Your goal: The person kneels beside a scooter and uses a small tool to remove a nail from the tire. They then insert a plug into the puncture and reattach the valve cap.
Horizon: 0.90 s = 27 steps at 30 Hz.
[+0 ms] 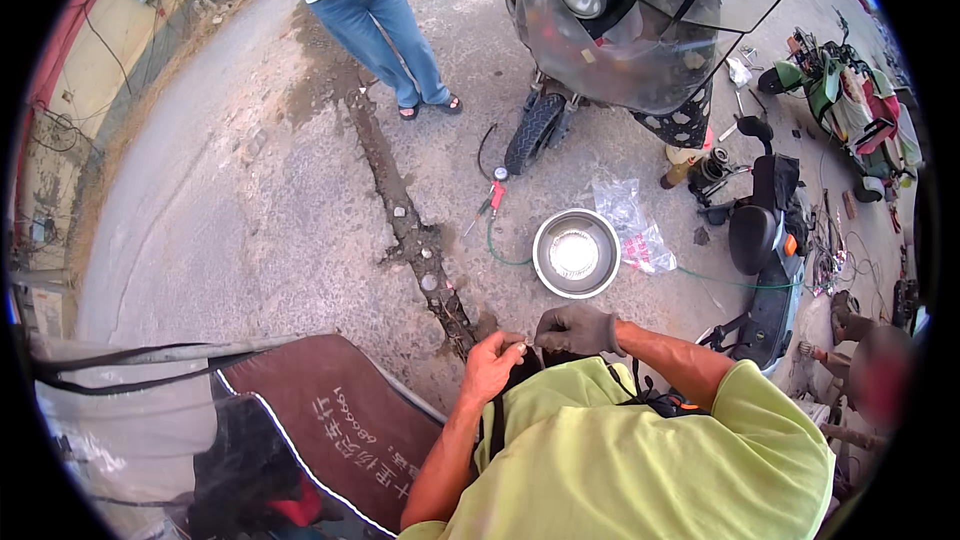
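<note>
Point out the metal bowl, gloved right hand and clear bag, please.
Metal bowl (608, 252), head view: inner wall.
Gloved right hand (580, 328), head view: back of glove.
Clear bag (621, 204), head view: upper part.

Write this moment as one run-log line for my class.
left hand: bare | right hand: gloved, close beside left | held item: unclear | ahead: bowl, clear bag right of bowl
</note>
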Tool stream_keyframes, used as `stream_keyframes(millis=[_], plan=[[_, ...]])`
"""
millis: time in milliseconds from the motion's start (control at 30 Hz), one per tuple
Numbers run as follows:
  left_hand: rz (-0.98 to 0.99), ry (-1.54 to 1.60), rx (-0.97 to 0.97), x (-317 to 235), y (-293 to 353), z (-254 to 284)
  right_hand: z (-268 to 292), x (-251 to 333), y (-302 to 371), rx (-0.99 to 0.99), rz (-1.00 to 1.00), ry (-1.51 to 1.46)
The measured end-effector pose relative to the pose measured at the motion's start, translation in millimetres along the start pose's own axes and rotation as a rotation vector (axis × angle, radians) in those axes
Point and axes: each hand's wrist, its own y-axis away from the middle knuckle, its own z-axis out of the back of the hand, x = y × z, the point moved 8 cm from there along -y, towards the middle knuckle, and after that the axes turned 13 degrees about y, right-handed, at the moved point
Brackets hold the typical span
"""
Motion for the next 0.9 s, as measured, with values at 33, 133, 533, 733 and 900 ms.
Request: stream_keyframes(millis=[33,133,533,733,900], plan=[[-0.004,-0.084,0.039,-21.6,-28.3,8.4,14.9,-2.7,-17.3,-0.053,-0.024,-0.029],[0.03,-0.063,0.18,-57.9,-85.6,18.5,33.5,-13.8,-51.6,-0.083,-0.183,-0.453],[0.174,0.17,0.313,-162.2,-326.4,121.0,153.9,-28.5,-286.2,-0.098,-0.186,-0.763],[0.27,0.129,0.397,-221.8,-412.0,140.5,226.7,-21.9,-343.6,-0.176,-0.244,-0.859],[0.421,0.065,0.459,-212.3,-529.9,156.0,262.5,-79.6,-380.4,-0.381,-0.406,-1.047]])
